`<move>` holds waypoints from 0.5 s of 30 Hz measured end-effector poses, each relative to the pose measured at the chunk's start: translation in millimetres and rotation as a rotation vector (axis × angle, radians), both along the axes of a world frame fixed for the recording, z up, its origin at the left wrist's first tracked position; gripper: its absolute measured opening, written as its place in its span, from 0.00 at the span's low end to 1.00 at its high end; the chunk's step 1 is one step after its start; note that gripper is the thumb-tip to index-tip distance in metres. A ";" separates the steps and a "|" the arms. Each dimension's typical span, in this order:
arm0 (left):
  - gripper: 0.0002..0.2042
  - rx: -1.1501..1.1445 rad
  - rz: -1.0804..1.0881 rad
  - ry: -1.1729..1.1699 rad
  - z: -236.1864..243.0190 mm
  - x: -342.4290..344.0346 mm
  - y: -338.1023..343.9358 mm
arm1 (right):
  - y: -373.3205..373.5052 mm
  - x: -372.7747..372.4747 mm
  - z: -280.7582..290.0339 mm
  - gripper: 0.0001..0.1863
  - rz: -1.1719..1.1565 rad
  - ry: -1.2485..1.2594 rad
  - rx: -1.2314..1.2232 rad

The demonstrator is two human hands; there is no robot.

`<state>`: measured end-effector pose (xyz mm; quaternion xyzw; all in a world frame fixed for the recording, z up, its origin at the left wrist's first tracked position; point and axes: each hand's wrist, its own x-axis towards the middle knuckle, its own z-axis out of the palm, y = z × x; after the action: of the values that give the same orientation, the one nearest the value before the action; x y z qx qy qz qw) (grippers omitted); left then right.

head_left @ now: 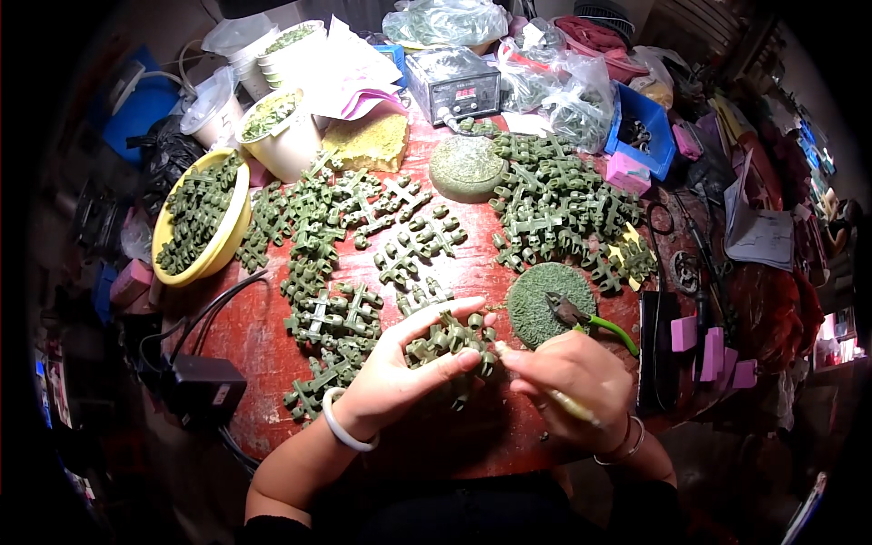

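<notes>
My left hand (386,374) is closed round a cluster of dark green branched parts (447,340) with knobby ends, held up over the near middle of the table. In my right hand (581,371) is a slim pen-like tool (574,407) with a yellowish handle. Its pale tip meets or nearly meets the right side of the cluster; I cannot tell if they touch. Just beyond my right hand, cutting pliers (567,311) with green handles lie on a round green textured pad (525,320). My fingers hide part of the cluster and of the tool.
Heaps of similar green parts lie left (313,222) and right (549,204) on the red table (259,354). A yellow basin (238,234) of them stands far left. Behind are white buckets (295,150), a control box (454,86) and a blue bin (661,123); a black adapter (207,389) sits near left.
</notes>
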<state>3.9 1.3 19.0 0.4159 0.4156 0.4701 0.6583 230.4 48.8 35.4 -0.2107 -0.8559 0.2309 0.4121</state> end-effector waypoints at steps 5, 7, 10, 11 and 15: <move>0.27 0.109 -0.023 0.129 -2.4 -3.0 0.7 | -3.0 -3.8 -5.6 0.21 0.076 -0.125 0.049; 0.25 0.074 0.020 0.049 -2.0 -0.1 0.6 | -2.3 -3.6 -5.4 0.21 0.101 -0.148 0.072; 0.25 0.034 0.011 0.072 -5.1 -1.7 0.8 | -2.1 -5.3 -3.2 0.21 0.086 -0.139 0.138; 0.26 0.055 -0.004 0.125 -4.3 -2.9 0.2 | -1.9 -3.6 -4.3 0.21 0.064 -0.147 0.144; 0.27 0.089 -0.010 0.195 -5.5 -5.7 -0.3 | -1.2 -2.5 -7.3 0.20 0.091 -0.071 0.073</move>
<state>-1.8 1.0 13.5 0.4903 0.4545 0.4421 0.5980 227.8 47.6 28.1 -0.1645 -0.8864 0.2104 0.3780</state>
